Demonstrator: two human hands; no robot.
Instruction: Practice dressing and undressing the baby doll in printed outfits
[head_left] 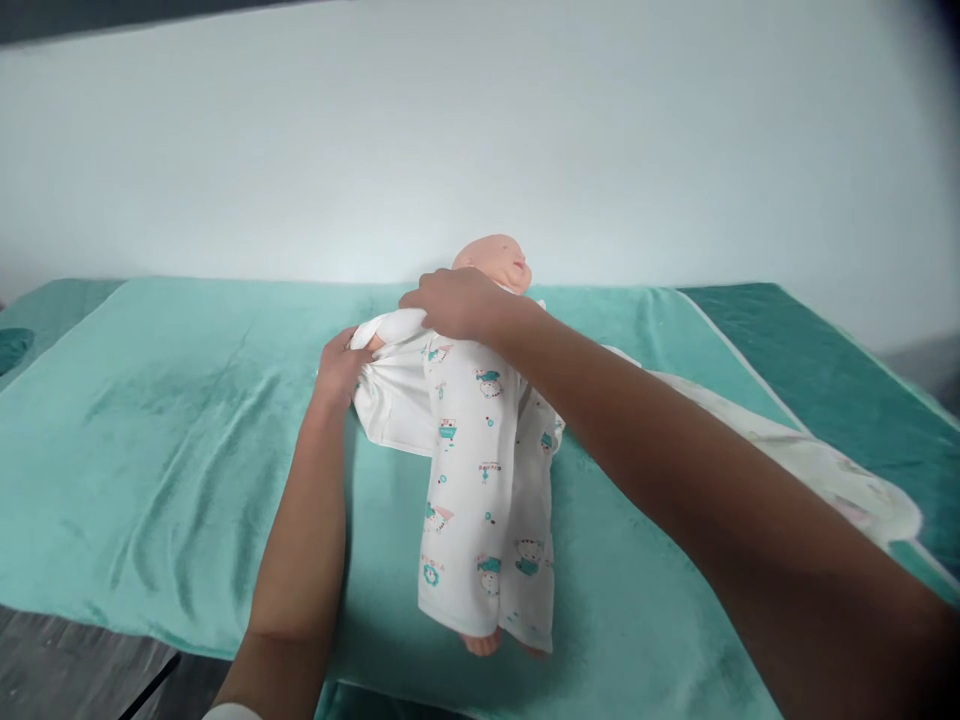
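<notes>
A baby doll (487, 258) lies on a green blanket, its head at the far side and turned to the right. It wears a white baby garment (466, 470) printed with small teal and pink figures; the toes of a foot stick out at the lower hem. At the doll's left side in view, my left hand (341, 368) is closed on the edge of the garment's plain white sleeve (401, 325). A bit of pink doll skin shows beside my fingers. My right hand (459, 302) reaches across the chest, its fingers closed on the sleeve near the shoulder, partly hiding the doll's neck.
The green blanket (187, 440) covers the table and has creases on the left. A pale printed cloth (817, 465) lies on the right, partly behind my right forearm. A white wall (480, 130) rises behind the table. Grey floor (67, 665) shows at the lower left.
</notes>
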